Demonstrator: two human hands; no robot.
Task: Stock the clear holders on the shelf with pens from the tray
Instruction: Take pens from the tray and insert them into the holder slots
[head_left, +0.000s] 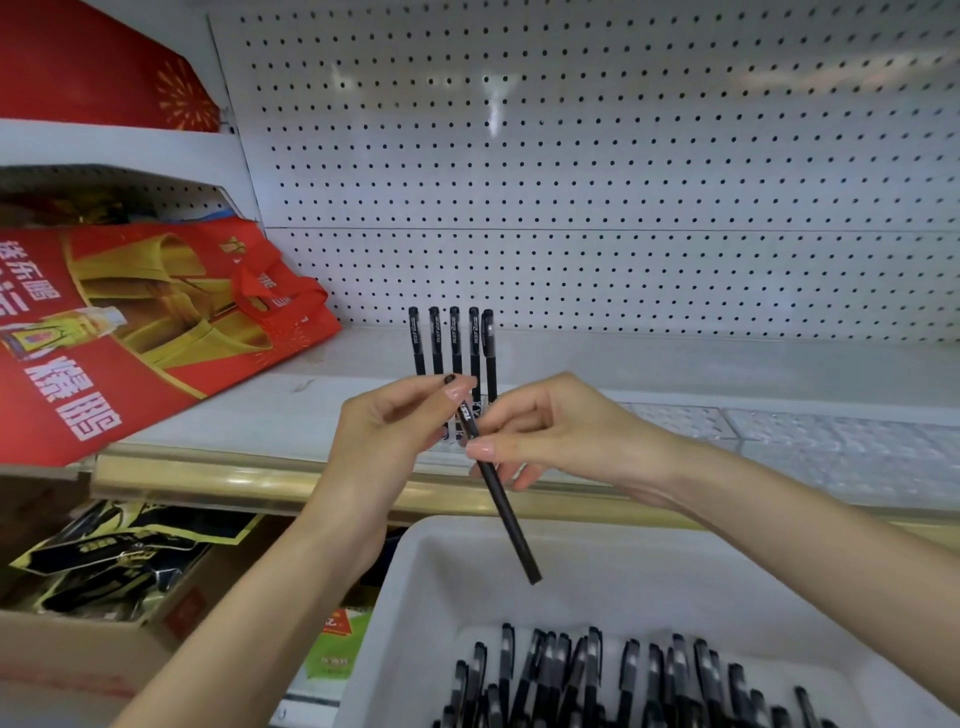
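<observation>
A black pen (501, 501) slants between both hands in front of the shelf. My left hand (389, 421) pinches its cap end between thumb and fingertips. My right hand (545, 426) pinches the barrel a little lower, and the pen's lower end hangs over the white tray (415, 571). Several black pens (597, 680) lie heaped in the tray's bottom. Behind my hands, several pens (454, 340) stand upright in a clear holder that my hands mostly hide. More clear holders (779, 431) line the shelf to the right.
A red printed bag (130, 322) leans on the shelf at the left. White pegboard (623, 156) backs the shelf, and a gold rail (218, 475) runs along its front edge. Cardboard boxes with dark packets (114, 561) sit below at the left.
</observation>
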